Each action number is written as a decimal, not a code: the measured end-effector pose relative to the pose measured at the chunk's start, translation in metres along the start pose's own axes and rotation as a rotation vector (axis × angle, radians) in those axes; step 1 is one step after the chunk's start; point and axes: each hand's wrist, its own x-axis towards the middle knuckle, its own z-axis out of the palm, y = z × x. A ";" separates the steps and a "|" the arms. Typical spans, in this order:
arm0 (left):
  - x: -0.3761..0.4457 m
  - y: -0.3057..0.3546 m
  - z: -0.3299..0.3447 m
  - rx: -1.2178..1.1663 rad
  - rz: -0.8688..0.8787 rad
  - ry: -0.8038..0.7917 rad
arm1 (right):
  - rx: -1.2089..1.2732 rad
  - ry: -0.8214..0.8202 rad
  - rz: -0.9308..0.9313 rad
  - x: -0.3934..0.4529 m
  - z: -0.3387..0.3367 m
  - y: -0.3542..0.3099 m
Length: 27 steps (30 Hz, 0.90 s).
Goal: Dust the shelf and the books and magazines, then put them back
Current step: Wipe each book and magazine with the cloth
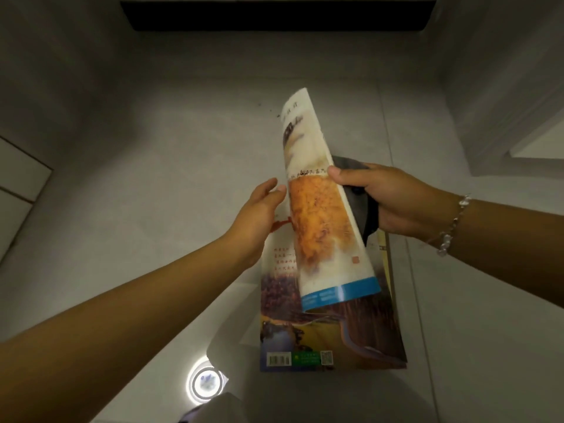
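A glossy pale grey tiled floor (183,154) mirrors a round ceiling light (206,383) (bright ring). White cabinet fronts (18,178) stand left; perhaps a dark recess (274,13) ahead.

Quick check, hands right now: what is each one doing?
Left hand: open, fingers straight, fingertips at the edge of the raised magazine.
Right hand: grips the raised magazine, thumb on its cover, together with a dark cloth.

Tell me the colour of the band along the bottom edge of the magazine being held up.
Blue, on the raised magazine; only the head view shows it.
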 end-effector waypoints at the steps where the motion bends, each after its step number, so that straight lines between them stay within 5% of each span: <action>1: 0.000 -0.003 -0.001 -0.059 -0.051 -0.007 | 0.012 -0.045 0.005 -0.003 -0.002 -0.004; 7: 0.007 -0.013 -0.015 -0.256 -0.257 -0.005 | 0.054 -0.072 0.042 -0.014 -0.023 -0.006; 18: 0.013 -0.052 -0.030 -0.010 -0.311 0.175 | -0.186 0.196 0.239 -0.017 -0.083 0.043; 27: 0.013 -0.057 -0.029 0.099 -0.274 0.173 | -0.284 0.350 0.096 -0.011 -0.097 0.014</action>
